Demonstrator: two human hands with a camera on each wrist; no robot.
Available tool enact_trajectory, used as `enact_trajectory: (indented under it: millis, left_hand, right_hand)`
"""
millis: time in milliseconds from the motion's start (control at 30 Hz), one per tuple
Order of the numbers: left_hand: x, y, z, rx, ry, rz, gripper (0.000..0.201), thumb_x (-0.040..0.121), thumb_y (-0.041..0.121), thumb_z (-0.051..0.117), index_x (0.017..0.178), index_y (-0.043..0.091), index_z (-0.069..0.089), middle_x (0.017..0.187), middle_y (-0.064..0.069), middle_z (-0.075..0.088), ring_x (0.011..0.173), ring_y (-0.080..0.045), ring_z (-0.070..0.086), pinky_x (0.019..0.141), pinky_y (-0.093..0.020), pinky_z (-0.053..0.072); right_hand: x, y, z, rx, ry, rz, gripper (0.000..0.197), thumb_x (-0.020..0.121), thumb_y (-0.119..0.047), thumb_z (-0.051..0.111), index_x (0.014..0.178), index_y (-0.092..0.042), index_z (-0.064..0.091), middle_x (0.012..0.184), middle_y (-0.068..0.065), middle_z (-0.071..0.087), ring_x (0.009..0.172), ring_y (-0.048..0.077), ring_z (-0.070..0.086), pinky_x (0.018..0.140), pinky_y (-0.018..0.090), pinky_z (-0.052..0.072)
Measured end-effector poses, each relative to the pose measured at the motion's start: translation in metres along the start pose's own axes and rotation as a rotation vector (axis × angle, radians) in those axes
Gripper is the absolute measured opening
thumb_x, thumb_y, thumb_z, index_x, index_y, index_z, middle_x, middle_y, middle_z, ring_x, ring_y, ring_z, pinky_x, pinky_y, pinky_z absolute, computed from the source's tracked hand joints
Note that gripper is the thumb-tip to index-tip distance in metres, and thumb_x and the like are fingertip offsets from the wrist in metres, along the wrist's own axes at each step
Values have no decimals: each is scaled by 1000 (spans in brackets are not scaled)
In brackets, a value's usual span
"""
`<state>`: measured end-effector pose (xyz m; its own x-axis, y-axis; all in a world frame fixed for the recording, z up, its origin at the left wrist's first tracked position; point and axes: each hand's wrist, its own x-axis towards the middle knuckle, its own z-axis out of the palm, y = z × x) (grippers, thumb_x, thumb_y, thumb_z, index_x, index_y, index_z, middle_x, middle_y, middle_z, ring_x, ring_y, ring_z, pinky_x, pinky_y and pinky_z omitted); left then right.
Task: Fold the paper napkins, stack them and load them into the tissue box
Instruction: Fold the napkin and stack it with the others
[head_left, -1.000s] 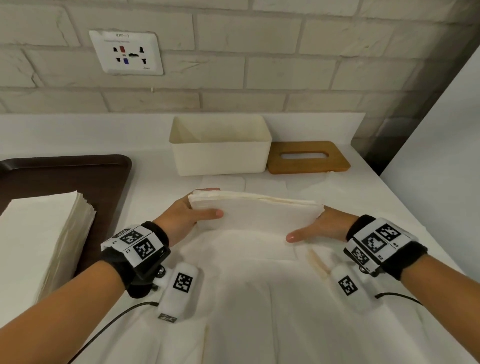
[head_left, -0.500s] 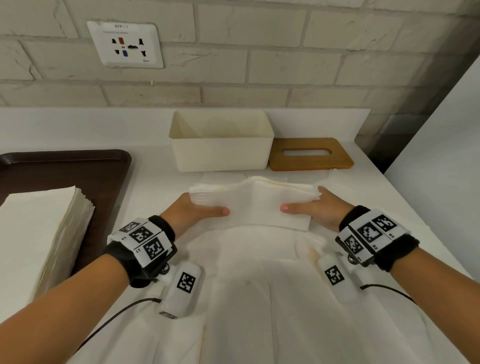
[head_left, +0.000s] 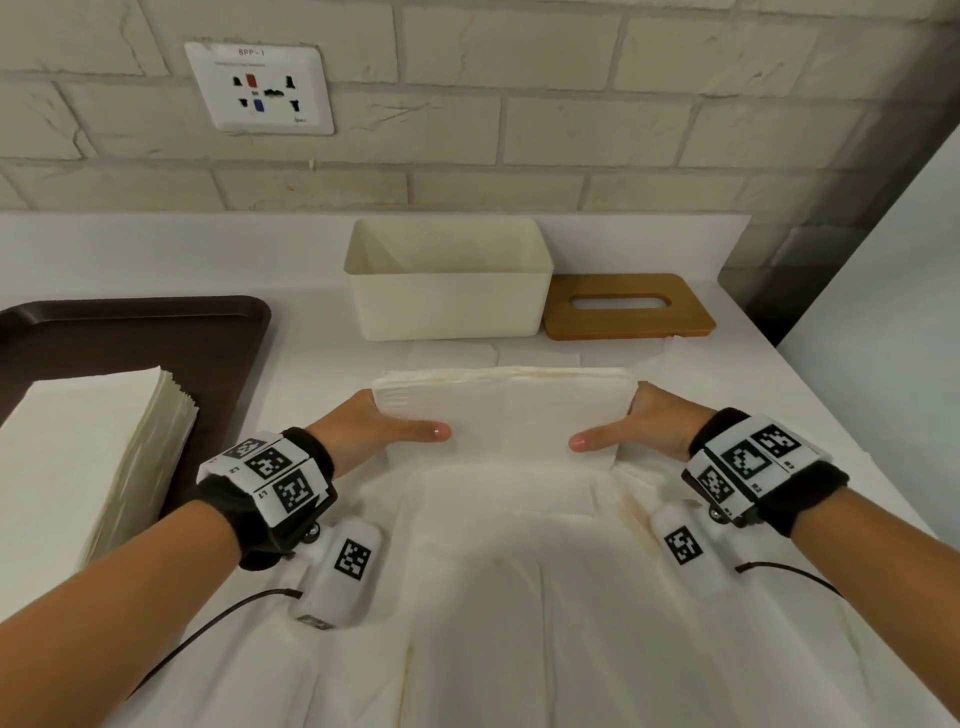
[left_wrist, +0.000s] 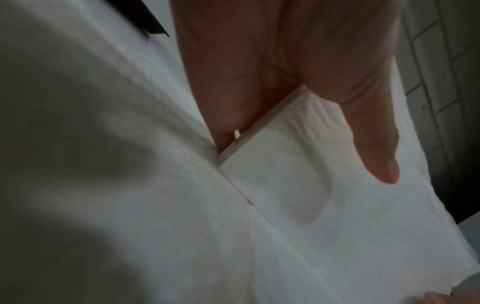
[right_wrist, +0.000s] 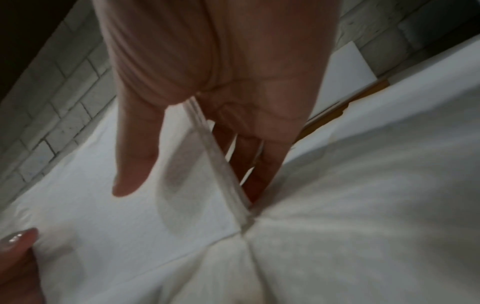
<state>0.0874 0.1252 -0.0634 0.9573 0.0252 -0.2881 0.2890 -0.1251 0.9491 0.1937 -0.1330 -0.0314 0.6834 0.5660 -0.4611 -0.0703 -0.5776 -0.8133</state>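
left hand (head_left: 363, 428): grips the left end of the folded napkin stack (head_left: 501, 410), thumb laid flat across its top face, other fingers tucked beneath; the left wrist view shows the stack's edge wedged between thumb and palm (left_wrist: 272, 82).
right hand (head_left: 641, 423): grips the right end of the same stack, thumb on top pointing toward the left thumb; the right wrist view shows the fingers (right_wrist: 262, 160) under the stack and the thumb above it.
folded napkin stack: held between both hands, tilted with its far edge raised, its near edge low against the white cloth (head_left: 519, 597).
white cloth: spread under both wrists and toward the person, creased.
tissue box (head_left: 447, 301): just beyond the hands, open at the top, cream-coloured, inside looks bare.
wooden lid (head_left: 628, 306): beyond the right hand, lying flat and touching the box's right side, slot facing up.
unfolded napkin pile (head_left: 93, 441): left of the left hand, resting on a dark tray (head_left: 156, 332).
loose napkins (head_left: 493, 356): flat between the held stack and the box.
wall socket (head_left: 260, 88): on the brick wall, far beyond the left hand.
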Motion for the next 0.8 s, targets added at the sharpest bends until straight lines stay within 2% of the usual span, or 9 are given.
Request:
enact_trajectory:
  millis: [67, 133, 233, 300, 433, 567, 633, 733, 800]
  left_hand:
    - [1, 1, 2, 5, 18, 8, 76, 40, 41, 89, 110, 21, 68, 111, 3, 71, 108, -13, 65, 103, -34, 43]
    - [0, 6, 2, -10, 82, 22, 70, 45, 35, 89, 110, 16, 69, 109, 0, 72, 105, -13, 66, 101, -33, 45]
    - [-2, 13, 1, -19, 177, 56, 44, 67, 16, 80, 109, 12, 69, 103, 1, 74, 97, -9, 69, 84, -17, 52]
    - [-4, 12, 1, 28, 177, 31, 36, 72, 13, 77, 106, 13, 69, 100, 1, 74, 92, -8, 70, 74, -11, 52]
    - [0, 3, 0, 200, 102, -34, 45, 69, 13, 80, 109, 21, 65, 106, 3, 70, 98, -8, 65, 91, -23, 50]
    - [5, 20, -4, 345, 187, -31, 49, 66, 27, 82, 110, 12, 66, 107, -5, 70, 102, -21, 64, 95, -33, 49]
    - [5, 45, 0, 424, 237, 31, 40, 71, 27, 78, 106, 12, 67, 103, -1, 68, 98, -20, 62, 89, -27, 47]
    - [3, 94, 13, 502, 258, 204, 29, 74, 29, 76, 100, 20, 67, 88, 9, 64, 84, -10, 58, 68, -11, 45]
    - [2, 121, 23, 459, 238, 294, 23, 73, 27, 77, 92, 25, 65, 80, 16, 61, 75, 0, 57, 61, -2, 43]
  right_hand:
    - [2, -4, 5, -19, -5, -25, 43, 72, -6, 74, 113, -15, 62, 115, 5, 67, 105, 15, 62, 97, 29, 46]
    - [3, -9, 6, -15, 27, -81, 39, 74, -7, 73, 111, -14, 64, 114, 5, 67, 96, 7, 62, 88, 16, 48]
    - [3, -13, 2, 50, 90, -157, 28, 74, -8, 73, 98, -21, 65, 99, -4, 69, 86, -2, 61, 91, 19, 49]
    - [3, -8, 2, 86, 113, -143, 24, 73, -8, 74, 87, -23, 61, 86, -9, 66, 86, 4, 62, 85, 19, 48]
    - [2, -1, 2, 42, 92, -95, 24, 73, -7, 73, 90, -21, 63, 97, 0, 68, 98, 18, 63, 82, 20, 49]
    - [-6, -18, -10, -58, 135, -208, 23, 75, -6, 72, 89, -23, 64, 89, -7, 65, 84, 8, 61, 71, 5, 48]
    - [-13, -33, -14, -167, 149, -257, 26, 74, -7, 73, 96, -18, 64, 97, -2, 66, 86, 8, 61, 76, 7, 47]
    - [-21, -52, -18, -275, 201, -317, 28, 73, -11, 75, 99, -15, 64, 103, 4, 67, 96, 19, 63, 91, 27, 50]
    - [-24, -60, -16, -281, 262, -349, 23, 76, -18, 73, 96, -18, 63, 95, -2, 66, 85, 10, 63, 81, 13, 51]
